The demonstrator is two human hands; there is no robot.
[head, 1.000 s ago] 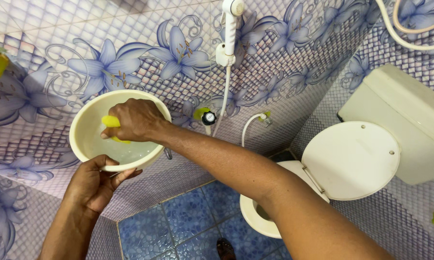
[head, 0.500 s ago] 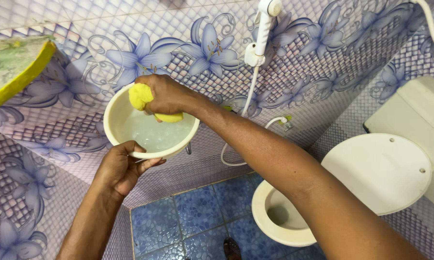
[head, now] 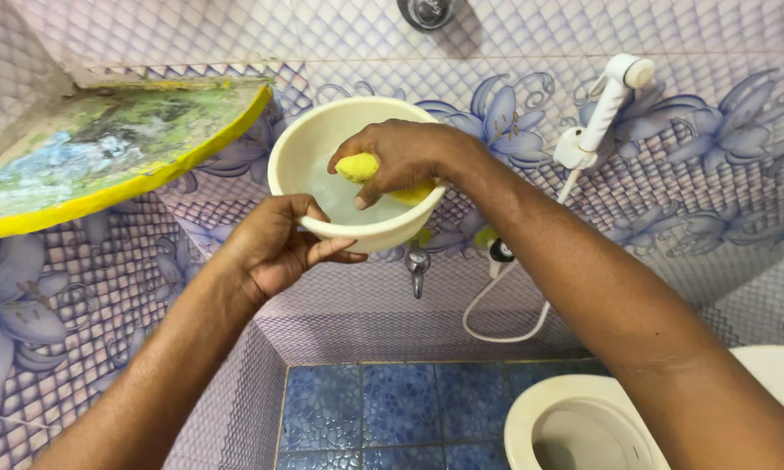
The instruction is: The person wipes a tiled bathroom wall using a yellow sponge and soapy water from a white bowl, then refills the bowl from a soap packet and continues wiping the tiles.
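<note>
The bowl [head: 322, 148] is round, smooth cream plastic, tilted toward the camera, with cloudy water inside; the left hand [head: 274, 248] grips its lower rim from beneath, thumb over the edge; the right hand [head: 405, 157] is closed around a soft yellow sponge [head: 360, 166], pressing it inside the bowl; behind, glossy floral tiles [head: 696, 139], a white sprayer [head: 605, 104], a yellow-edged corner shelf [head: 105, 165].

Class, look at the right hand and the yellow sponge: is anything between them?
Nothing visible. The right hand grips the yellow sponge directly, inside the cream bowl, which the left hand holds from below.
</note>
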